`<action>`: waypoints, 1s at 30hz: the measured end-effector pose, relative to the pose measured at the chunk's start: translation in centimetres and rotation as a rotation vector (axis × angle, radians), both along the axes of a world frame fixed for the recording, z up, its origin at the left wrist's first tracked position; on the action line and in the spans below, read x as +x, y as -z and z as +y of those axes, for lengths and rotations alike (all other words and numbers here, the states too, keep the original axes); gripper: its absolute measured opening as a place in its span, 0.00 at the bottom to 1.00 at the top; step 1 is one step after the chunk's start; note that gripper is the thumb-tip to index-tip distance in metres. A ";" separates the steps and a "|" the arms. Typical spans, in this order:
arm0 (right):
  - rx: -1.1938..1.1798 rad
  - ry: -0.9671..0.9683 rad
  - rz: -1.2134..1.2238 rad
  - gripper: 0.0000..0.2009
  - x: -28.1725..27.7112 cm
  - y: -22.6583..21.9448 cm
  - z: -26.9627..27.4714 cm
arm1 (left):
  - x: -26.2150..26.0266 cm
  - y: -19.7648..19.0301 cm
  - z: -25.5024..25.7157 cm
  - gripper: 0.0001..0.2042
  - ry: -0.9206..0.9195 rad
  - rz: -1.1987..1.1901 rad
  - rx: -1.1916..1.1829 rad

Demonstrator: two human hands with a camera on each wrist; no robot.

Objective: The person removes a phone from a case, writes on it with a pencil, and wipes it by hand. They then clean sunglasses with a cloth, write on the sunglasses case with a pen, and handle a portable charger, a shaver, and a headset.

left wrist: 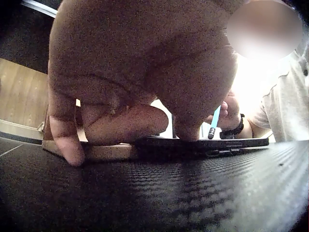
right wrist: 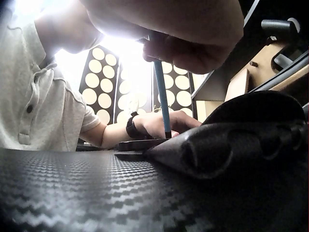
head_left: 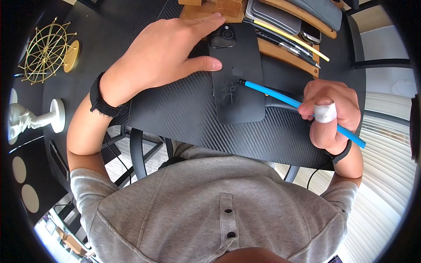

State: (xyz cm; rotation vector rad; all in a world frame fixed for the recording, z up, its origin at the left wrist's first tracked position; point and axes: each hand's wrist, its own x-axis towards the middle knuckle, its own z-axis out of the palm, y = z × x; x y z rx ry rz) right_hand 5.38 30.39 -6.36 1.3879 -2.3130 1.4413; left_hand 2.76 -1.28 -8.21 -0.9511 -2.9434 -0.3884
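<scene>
A black phone (head_left: pixel 237 98) lies back up on the dark textured table, camera lenses at its far end. A faint handwritten character (head_left: pixel 229 92) marks its back. My left hand (head_left: pixel 164 55) rests across the phone's far left side, fingers extended and thumb touching the near back. My right hand (head_left: pixel 331 114), a white bandage (head_left: pixel 325 113) round one digit, grips a slim blue pencil-like stick (head_left: pixel 278 96). The stick's black end (left wrist: pixel 211 133) is right at the phone's back, beside the character. In the right wrist view the stick (right wrist: pixel 161 96) stands nearly upright.
A wooden organizer (head_left: pixel 285 52) with pens, a yellow pencil (head_left: pixel 289 37) and small devices stands beyond the phone. On the left are a gold wheel ornament (head_left: pixel 48 52) and a white figurine (head_left: pixel 28 118). A black rounded object (right wrist: pixel 231 145) lies near my right hand.
</scene>
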 end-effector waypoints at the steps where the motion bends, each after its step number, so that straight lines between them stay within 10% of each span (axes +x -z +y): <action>1: -0.005 0.003 -0.002 0.10 0.1 0.0 0.1 | 0.0 0.0 0.0 0.41 0.001 0.001 -0.002; 30: -0.060 -0.055 -0.003 0.12 0.2 0.3 0.6 | 0.6 -2.9 1.2 0.38 0.049 -0.005 -0.042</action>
